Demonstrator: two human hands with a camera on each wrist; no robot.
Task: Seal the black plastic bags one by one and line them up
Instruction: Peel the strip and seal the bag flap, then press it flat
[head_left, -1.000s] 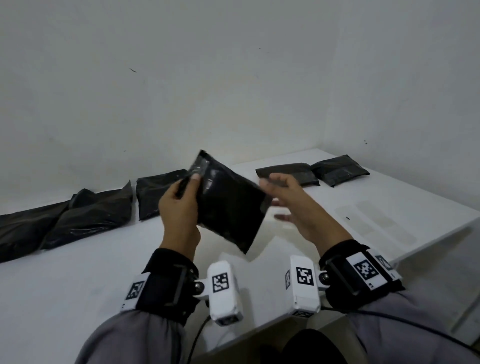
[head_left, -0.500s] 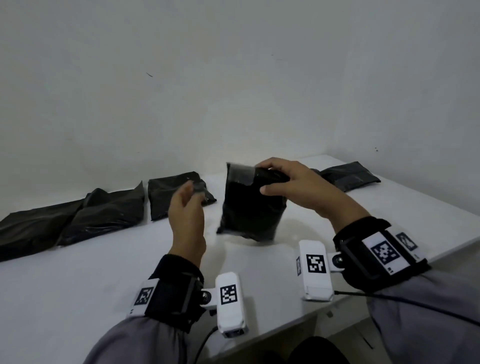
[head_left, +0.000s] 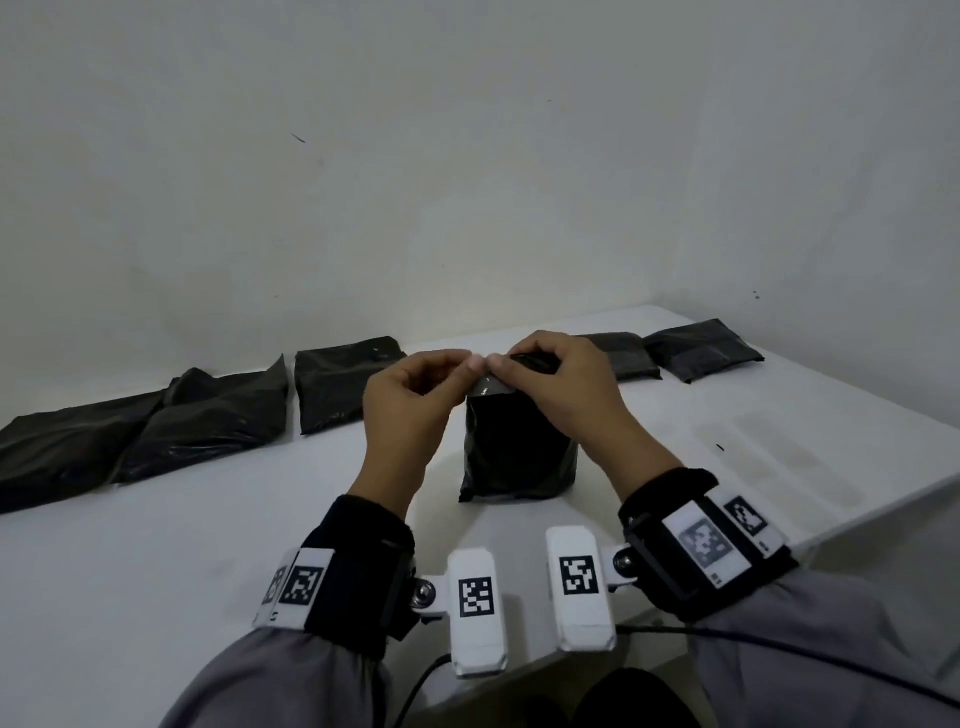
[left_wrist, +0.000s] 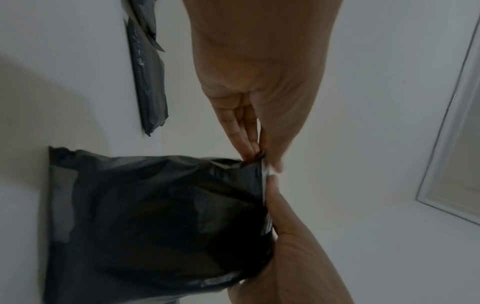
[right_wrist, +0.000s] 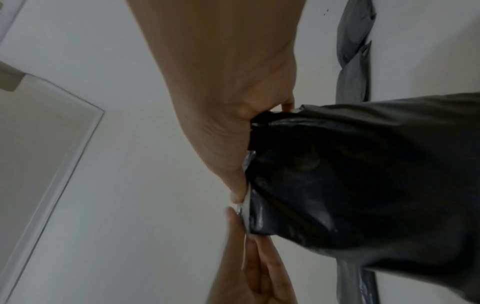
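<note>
White surface (head_left: 156, 545) set into a corner of two plain pale walls; light flat and dim. At its right end, faint translucent strips (head_left: 779, 462) lie flat on the top, hard to make out.

Black bag (head_left: 519, 452) stands upright near the middle front of the surface, base down and touching the top, mouth pointing up. Long axis runs vertical, leaning slightly away from the person. Body looks bulged, glossy, creased. A grey glossy flap shows at the top edge.

Left hand (head_left: 410, 410) raised at the bag's top left corner, thumb and fingers pinching the edge of the flap; left wrist view shows fingers (left_wrist: 239, 131) pressed together against the thumb with the plastic between. Right hand (head_left: 566, 395) curls over the top right of the bag, thumb in front, fingers behind, gripping the mouth. The two thumbs nearly meet at the top centre. A thin pale strip runs along the bag's top edge between the hands in the right wrist view; cannot tell what it is.

Along the back wall, left of the hands: loose bags (head_left: 130, 436) lying flat and overlapping, then one flat bag (head_left: 343, 384) just beside them. Right of the hands, near the corner: two flat bags (head_left: 670, 353) side by side, long axes roughly across the surface.
</note>
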